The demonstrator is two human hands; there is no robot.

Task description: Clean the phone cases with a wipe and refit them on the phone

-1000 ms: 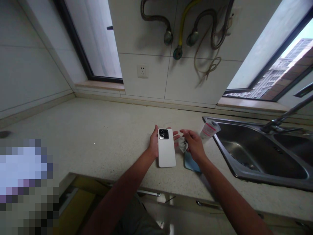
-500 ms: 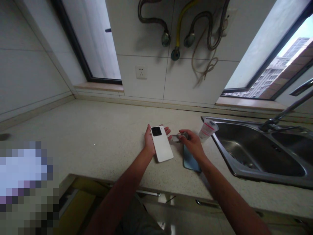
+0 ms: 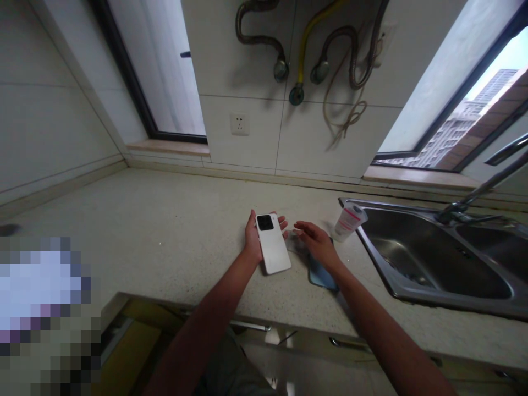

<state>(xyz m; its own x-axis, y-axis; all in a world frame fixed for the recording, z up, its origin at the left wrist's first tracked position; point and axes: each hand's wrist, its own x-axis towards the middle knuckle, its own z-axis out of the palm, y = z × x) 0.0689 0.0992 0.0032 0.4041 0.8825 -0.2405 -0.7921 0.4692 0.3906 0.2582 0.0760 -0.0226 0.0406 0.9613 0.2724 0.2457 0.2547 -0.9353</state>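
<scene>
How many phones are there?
2. A white phone rests in the left hand. A blue phone lies on the counter, partly under the right hand. Others could be hidden.

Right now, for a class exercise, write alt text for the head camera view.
A left hand holds a white smartphone on a speckled stone countertop. The right hand hovers over a flat blue device, beside a white tube with pink markings and a stainless steel sink.

We are cradling a white smartphone (image 3: 273, 245), black camera module upward, in our left hand (image 3: 253, 239), while a blue smartphone (image 3: 319, 276) is lying flat on the table (image 3: 165, 231) under our right hand (image 3: 317, 242).
</scene>
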